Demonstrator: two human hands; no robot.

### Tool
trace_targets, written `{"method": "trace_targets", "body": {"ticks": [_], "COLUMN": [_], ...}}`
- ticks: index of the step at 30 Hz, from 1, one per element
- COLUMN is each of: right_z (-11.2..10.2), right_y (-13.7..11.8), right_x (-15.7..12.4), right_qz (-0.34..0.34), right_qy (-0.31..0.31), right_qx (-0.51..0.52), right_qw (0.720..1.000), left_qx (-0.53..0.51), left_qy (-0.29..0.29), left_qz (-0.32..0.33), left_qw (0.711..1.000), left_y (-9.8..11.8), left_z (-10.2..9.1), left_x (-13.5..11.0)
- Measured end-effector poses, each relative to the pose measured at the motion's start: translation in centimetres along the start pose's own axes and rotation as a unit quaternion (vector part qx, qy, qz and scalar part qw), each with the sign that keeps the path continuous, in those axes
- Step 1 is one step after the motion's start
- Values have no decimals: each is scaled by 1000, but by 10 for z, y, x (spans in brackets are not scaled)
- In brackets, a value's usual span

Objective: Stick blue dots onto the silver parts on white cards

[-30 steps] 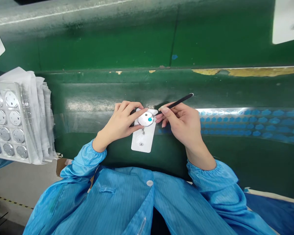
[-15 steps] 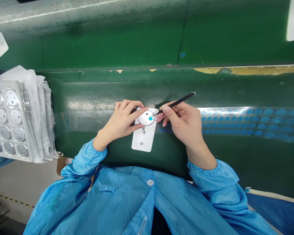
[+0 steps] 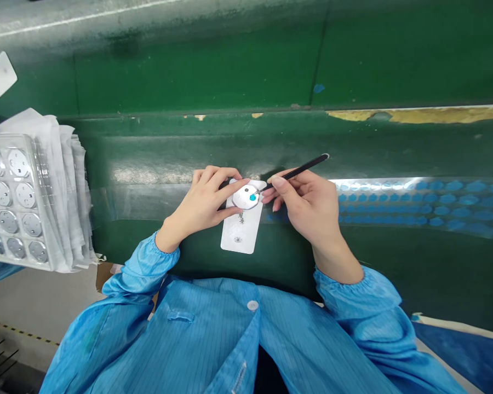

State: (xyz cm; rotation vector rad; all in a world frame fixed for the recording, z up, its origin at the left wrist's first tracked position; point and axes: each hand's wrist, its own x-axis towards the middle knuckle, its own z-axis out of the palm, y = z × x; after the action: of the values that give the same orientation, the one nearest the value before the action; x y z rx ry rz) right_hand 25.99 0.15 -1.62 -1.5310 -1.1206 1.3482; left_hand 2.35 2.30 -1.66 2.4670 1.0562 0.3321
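My left hand [image 3: 209,200] grips a round silvery-white disc [image 3: 240,200] by its edge, thumb on the near side and fingers on the far side. Under the disc lies a white card [image 3: 242,235] with small dark printing. A bright blue dot [image 3: 253,197] sits on the right part of the disc, beside a dark hole. In my right hand [image 3: 308,205] a slim black pen-like tool [image 3: 304,168] is held like a pencil. Its thin tip reaches the blue dot; whether it presses on it I cannot tell.
A clear strip with rows of blue round stickers [image 3: 439,200] lies to the right. At the left stands a clear plastic tray [image 3: 18,200] of similar discs, beside stacked white sheets [image 3: 68,191]. Another white card [image 3: 2,76] lies at the far left. The green bench edge [image 3: 419,115] is chipped.
Both hands, the disc and the tool stay almost in place. The tool's tip remains at the blue dot. The background has shifted slightly with my head.
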Motion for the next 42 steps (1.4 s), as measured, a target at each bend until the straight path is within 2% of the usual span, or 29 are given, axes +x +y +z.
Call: {"method": "trace_targets", "body": {"ticks": [5, 10, 14, 17, 19, 21, 23, 25, 28, 30, 31, 35, 42], "right_z": [1, 2, 2, 2, 1, 2, 4, 5, 7, 9, 9, 10, 10], "right_y": [1, 1, 1, 3, 3, 4, 3, 2, -1, -4, -5, -6, -4], "right_x": [0, -1, -6, -12, -14, -16, -16, -17, -21, -24, -26, -26, -21], "right_qz": [-5, -19, -49, -135, -218, -287, -311, -284, -158, -65, -30, 24, 30], "right_qy": [4, 8, 0, 10, 61, 127, 155, 129, -5, -90, -111, -102, -75], "right_qx": [-5, -21, -59, -134, -172, -167, -128, -96, -34, 32, 59, 90, 75], "right_qw": [1000, 1000, 997, 982, 959, 935, 929, 945, 987, 993, 992, 990, 994], "left_qx": [3, -5, 3, 17, 26, 15, -63, -207, -405, -474, -494, -510, -500], "left_qy": [-27, -28, -40, -57, -64, -57, -33, -7, 22, 37, 45, 56, 45], "left_qz": [-17, -21, -78, -116, -122, -111, -83, -69, -96, -116, -120, -118, -125], "left_qw": [999, 999, 996, 991, 990, 992, 994, 976, 909, 872, 860, 850, 855], "left_y": [0, 4, 18, 27, 28, 25, 22, 19, 18, 19, 20, 22, 32], "left_z": [-1, -4, -7, -8, -10, -14, -17, -18, -13, -7, -4, 4, 7], "left_x": [1, 1, 6, 11, 12, 12, 11, 10, 9, 9, 9, 10, 12]}}
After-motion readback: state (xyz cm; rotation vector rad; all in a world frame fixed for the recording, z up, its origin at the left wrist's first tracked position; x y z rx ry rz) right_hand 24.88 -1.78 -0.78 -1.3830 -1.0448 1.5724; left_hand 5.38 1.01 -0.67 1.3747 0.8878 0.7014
